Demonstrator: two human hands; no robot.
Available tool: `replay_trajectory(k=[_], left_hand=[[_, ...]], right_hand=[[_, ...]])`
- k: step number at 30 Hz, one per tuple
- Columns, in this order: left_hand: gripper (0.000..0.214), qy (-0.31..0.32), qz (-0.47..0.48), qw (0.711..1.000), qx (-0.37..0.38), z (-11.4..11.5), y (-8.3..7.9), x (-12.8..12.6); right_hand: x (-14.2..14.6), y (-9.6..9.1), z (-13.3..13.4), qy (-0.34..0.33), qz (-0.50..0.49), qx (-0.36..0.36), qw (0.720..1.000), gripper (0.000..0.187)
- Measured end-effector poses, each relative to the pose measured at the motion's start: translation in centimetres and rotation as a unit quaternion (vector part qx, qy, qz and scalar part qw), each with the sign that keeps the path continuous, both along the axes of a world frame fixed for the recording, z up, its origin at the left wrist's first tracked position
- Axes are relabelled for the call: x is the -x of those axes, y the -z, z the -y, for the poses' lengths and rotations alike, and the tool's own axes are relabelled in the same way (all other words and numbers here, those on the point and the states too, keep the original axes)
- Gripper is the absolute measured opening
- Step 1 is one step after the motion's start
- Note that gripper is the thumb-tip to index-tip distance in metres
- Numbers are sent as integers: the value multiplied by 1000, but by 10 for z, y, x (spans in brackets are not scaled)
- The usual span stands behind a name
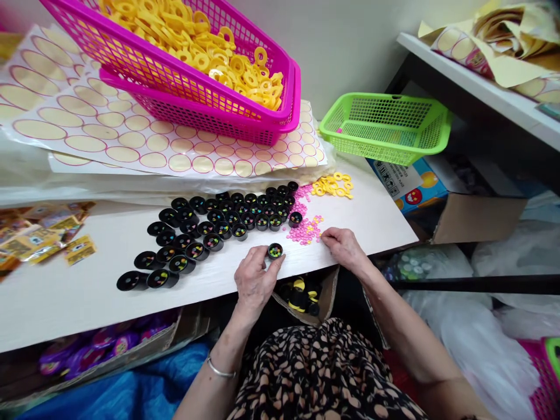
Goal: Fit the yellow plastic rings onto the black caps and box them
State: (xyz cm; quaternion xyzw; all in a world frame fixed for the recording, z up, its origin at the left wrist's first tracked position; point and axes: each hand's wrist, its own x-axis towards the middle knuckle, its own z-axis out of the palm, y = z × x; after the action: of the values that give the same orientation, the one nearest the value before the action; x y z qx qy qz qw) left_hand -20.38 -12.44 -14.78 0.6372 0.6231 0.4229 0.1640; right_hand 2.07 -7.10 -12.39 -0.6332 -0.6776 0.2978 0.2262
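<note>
My left hand (pixel 257 279) grips a small round black cup (pixel 275 251) between thumb and fingers, with green, yellow and other coloured bits inside it. The cup is near the table's front edge. To its right, my right hand (pixel 343 248) has its fingertips pinched together at the edge of a pile of small pink pieces (pixel 304 231), a few yellow ones among them. Whether something sits in that pinch is too small to make out. Several more black cups (pixel 213 241) stand upright in rows to the left and behind, many with coloured bits in them.
Stacked magenta baskets (pixel 196 119) with yellow rings rest on sticker sheets (pixel 179 161) at the back. Loose yellow rings (pixel 333 185) lie behind the pink pile. A green basket (pixel 385 143) stands back right, foil packets (pixel 48 230) lie left. Below the edge is a box (pixel 330 294).
</note>
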Motion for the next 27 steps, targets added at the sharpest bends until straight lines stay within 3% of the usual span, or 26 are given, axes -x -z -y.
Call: replay_trajectory(k=[4, 9, 13, 17, 21, 27], left_hand=[[33, -9, 18, 1000, 8, -2, 0, -1], [34, -16, 48, 998, 34, -4, -3, -3], [28, 3, 43, 998, 48, -3, -7, -3], [21, 17, 16, 998, 58, -1, -10, -2], [18, 23, -7, 998, 66, 0, -9, 0], [20, 19, -13, 998, 61, 0, -7, 0]], right_hand=[[3, 2, 7, -11, 15, -58, 998, 17], [17, 1, 14, -40, 154, -111, 981, 17], [38, -8, 19, -70, 78, -152, 983, 16], [69, -20, 21, -173, -28, -174, 969, 15], [90, -23, 18, -212, 18, -191, 958, 19], [93, -24, 12, -243, 114, -201, 942, 20]])
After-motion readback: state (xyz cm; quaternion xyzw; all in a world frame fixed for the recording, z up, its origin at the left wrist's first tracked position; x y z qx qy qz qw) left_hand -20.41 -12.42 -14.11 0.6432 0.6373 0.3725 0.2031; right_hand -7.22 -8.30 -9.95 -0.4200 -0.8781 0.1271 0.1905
